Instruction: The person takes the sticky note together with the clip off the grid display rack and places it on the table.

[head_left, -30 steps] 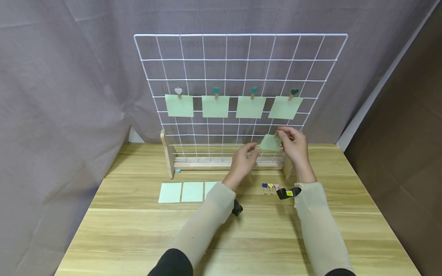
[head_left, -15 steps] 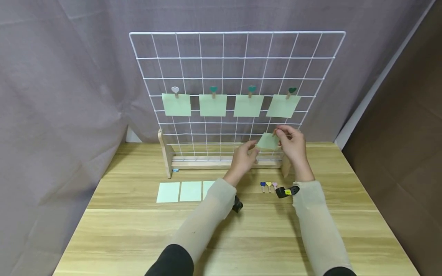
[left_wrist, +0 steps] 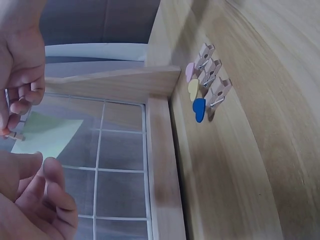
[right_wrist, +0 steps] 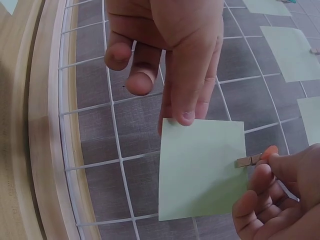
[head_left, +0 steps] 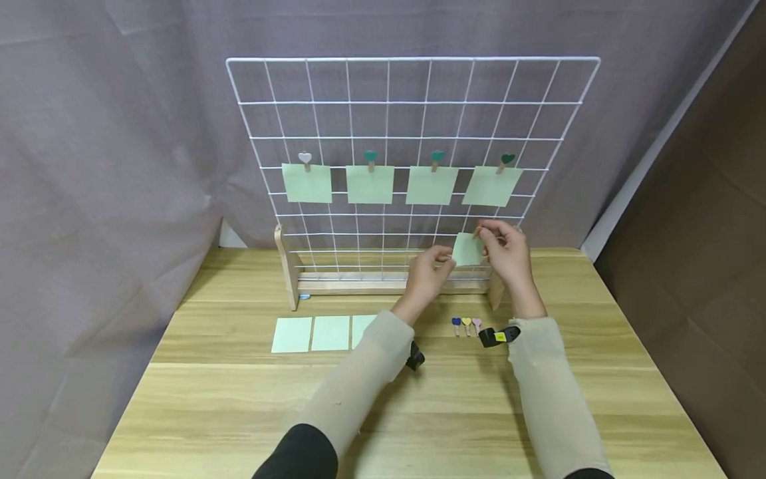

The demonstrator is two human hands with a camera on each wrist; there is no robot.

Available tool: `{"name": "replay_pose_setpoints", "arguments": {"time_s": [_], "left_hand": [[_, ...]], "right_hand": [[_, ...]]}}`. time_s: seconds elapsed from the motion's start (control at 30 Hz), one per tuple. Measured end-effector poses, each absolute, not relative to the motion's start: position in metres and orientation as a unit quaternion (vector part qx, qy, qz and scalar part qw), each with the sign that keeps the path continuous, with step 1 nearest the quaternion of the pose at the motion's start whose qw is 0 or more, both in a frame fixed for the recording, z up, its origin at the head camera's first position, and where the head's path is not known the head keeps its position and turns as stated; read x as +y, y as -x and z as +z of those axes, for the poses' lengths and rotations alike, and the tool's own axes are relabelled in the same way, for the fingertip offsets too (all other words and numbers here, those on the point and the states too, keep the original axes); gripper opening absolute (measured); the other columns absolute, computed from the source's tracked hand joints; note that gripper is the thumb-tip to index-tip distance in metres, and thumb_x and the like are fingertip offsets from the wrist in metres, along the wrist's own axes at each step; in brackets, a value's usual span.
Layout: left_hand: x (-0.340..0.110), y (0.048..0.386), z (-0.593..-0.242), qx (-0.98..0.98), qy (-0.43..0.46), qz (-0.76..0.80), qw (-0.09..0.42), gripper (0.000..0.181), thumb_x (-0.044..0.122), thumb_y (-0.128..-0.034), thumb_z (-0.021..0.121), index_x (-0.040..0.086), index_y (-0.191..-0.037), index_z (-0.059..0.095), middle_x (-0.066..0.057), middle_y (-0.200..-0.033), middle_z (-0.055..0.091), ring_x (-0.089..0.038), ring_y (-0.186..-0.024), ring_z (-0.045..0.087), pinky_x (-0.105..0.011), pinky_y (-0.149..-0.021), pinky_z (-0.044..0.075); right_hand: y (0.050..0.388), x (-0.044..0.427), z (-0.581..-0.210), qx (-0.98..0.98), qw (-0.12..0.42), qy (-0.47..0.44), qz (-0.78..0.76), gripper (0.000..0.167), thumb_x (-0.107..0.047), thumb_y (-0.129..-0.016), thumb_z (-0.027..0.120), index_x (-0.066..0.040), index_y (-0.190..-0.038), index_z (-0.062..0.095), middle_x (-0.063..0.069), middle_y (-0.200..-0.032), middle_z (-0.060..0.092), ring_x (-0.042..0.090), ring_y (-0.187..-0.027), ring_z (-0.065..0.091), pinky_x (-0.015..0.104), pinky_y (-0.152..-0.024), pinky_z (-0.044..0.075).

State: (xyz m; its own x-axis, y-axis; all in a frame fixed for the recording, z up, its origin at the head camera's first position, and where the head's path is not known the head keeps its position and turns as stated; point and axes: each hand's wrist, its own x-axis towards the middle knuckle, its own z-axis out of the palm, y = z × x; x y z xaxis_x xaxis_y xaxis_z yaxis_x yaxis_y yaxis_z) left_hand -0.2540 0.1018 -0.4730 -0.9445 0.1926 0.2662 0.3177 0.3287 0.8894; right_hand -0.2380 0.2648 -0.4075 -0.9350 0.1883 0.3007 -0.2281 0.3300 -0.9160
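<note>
Pale green note (right_wrist: 200, 172) held up in front of the white wire grid (head_left: 413, 59), low at its right side, under the rightmost hung note (head_left: 492, 186). Left hand (head_left: 426, 276): grip closed on the note's left edge, thumb in front; other fingers loosely bent. Right hand (head_left: 505, 253): grip pinching a small wooden clip (right_wrist: 246, 161) with an orange top (right_wrist: 270, 151); clip sits over the note's right edge, near the upper corner in the head view. Whether the note touches the wires, can't tell.

Other hung notes, same row, right to left: third note (head_left: 431, 185), second note (head_left: 370, 185), first note (head_left: 306, 183). Heart clips above: dark green heart (head_left: 507, 159), teal hearts (head_left: 438, 156) on the middle two, white heart (head_left: 305, 158) at far left.

Grid stands in a wooden base (head_left: 353, 287) on the wood tabletop (head_left: 479, 412). Near the base: blue clip (left_wrist: 199, 110), yellow clip (left_wrist: 193, 90), pink clip (left_wrist: 190, 72), side by side. Row of loose notes (head_left: 291, 334) lies flat to the left, last visible one partly behind the left sleeve (head_left: 353, 379). Grey curtain (head_left: 120, 133) behind.
</note>
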Motion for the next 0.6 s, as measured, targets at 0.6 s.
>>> {"name": "replay_pose_setpoints", "arguments": {"time_s": [0.6], "left_hand": [[0.103,0.254,-0.473,-0.827,0.131,-0.542,0.068,0.016,0.011,-0.1000,0.072,0.008,-0.114,0.078,-0.004,-0.105,0.078,-0.007,-0.078,0.065,-0.021,-0.068,0.050]], "right_hand": [[0.245,0.264,-0.419,-0.805,0.231,0.004,0.547,0.024,-0.003,-0.106,0.060,0.012,-0.122,0.068,0.032,-0.110,0.068,0.012,-0.071,0.059,0.011,-0.063,0.049]]}}
